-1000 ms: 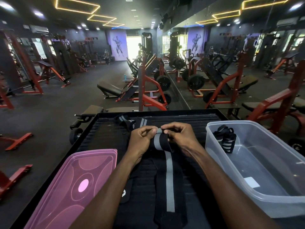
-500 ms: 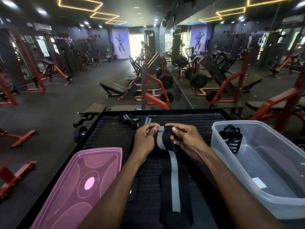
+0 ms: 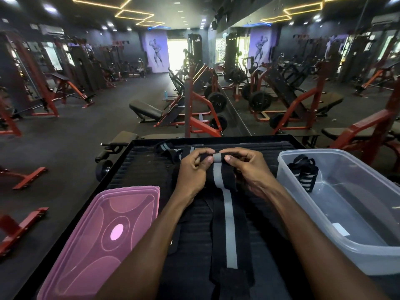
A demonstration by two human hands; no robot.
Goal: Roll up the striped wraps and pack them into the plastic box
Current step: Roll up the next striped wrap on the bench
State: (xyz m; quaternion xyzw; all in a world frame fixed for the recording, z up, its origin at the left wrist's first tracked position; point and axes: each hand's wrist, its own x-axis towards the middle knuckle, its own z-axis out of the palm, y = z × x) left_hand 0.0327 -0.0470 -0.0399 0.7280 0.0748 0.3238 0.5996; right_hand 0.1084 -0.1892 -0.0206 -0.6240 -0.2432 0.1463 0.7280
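Your left hand and right hand meet over the far middle of the counter, both curled onto the rolled end of the wrap. The roll sits between the two hands, held just above the counter's ribbed black mat. Left thumb and fingertips pinch the roll's left end; right thumb and fingers pinch its right end. The two thumbs almost touch across the grey stripe on top of the roll.

Wrap: black fabric with one grey stripe down its centre. The rolled part is a short, thick cylinder lying crosswise. From it the unrolled tail runs straight toward you between your forearms, lying flat on the counter, and the stripe stops short of a plain black near end. A second dark strap lies alongside the tail on its left; its detail is too dark to make out.

Another wrap, black with pale stripes, lies loose on the counter just beyond your left hand, near the far edge.

Box: clear plastic, on the counter to the right of your right forearm, near but not touching it. One rolled wrap, black with grey stripes, stands in the box's far left corner against the wall.

Lid: pink translucent, lying flat at the counter's near left, just beside your left forearm.
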